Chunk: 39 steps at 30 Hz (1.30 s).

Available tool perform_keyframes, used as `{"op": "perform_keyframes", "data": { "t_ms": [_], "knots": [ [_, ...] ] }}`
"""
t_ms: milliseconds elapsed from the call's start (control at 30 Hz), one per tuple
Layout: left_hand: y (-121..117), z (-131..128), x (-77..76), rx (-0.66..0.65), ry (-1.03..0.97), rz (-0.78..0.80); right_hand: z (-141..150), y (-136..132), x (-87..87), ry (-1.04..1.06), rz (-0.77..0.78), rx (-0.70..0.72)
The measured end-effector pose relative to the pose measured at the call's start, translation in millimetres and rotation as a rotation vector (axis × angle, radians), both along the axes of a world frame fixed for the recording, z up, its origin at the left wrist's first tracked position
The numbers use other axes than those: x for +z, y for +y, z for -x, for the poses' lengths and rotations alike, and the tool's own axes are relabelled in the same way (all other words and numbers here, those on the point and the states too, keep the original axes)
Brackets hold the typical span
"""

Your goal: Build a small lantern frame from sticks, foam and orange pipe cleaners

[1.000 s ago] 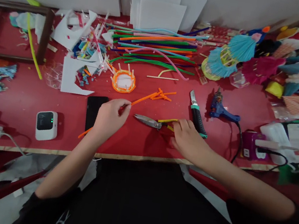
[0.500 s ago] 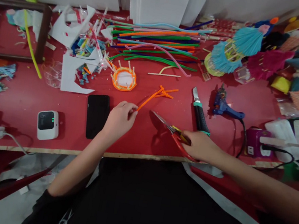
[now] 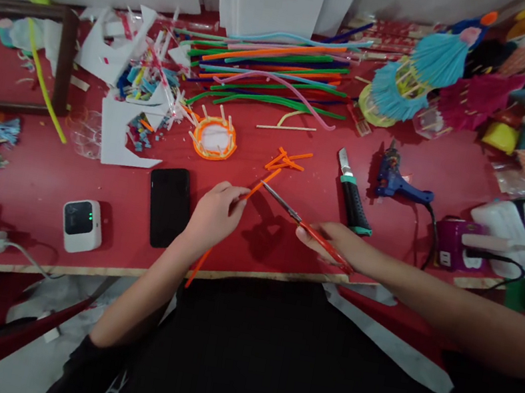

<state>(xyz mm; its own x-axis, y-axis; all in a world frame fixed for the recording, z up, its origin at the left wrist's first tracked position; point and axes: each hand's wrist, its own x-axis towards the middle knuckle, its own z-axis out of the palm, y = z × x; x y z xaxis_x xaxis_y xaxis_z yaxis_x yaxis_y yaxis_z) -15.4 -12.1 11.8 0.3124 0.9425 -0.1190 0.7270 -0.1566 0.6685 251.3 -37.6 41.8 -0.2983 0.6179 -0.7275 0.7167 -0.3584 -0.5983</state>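
My left hand (image 3: 217,212) pinches an orange pipe cleaner (image 3: 258,189). One end points up and to the right, and the tail comes out below the wrist near the table edge. My right hand (image 3: 333,239) is wrapped round the red handle of a pair of scissors (image 3: 286,205). The blade tips are at the pipe cleaner, just past my left fingertips; whether they touch it I cannot tell. Short orange pipe cleaner pieces (image 3: 289,162) lie crossed just beyond. A small round orange-rimmed basket frame (image 3: 233,145) with upright sticks stands to their left.
Behind lie several coloured pipe cleaners (image 3: 268,74). A utility knife (image 3: 353,195) and a blue glue gun (image 3: 399,185) are at the right. A black phone (image 3: 168,207) and a white device (image 3: 82,226) lie at the left. Blue paper-roofed models (image 3: 436,61) stand at the back right.
My right hand has lifted the scissors off the table, turned them and brought their tips to the pipe cleaner. My left hand has shifted right with the pipe cleaner, away from the phone.
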Motion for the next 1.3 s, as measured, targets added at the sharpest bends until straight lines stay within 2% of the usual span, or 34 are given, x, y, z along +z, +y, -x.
{"op": "perform_keyframes", "data": {
  "t_ms": [500,633,933,1100,1300],
  "knots": [
    [2,-2,-1.2,0.002,0.029,0.015,-3,-2,-4.0,0.046,0.013,-0.034],
    [6,-5,-2.8,0.0,0.039,-0.015,-3,-7,-5.6,0.069,-0.006,-0.092],
    [25,-16,-3.3,0.015,0.108,-0.126,8,-16,-0.3,0.09,0.104,-0.296],
    [34,-23,-0.4,0.02,0.207,-0.206,9,-19,-7.0,0.171,0.083,-0.339],
    [42,-31,-1.3,0.021,0.222,-0.241,11,-20,-17.1,0.424,0.139,-0.444]
  ]
}}
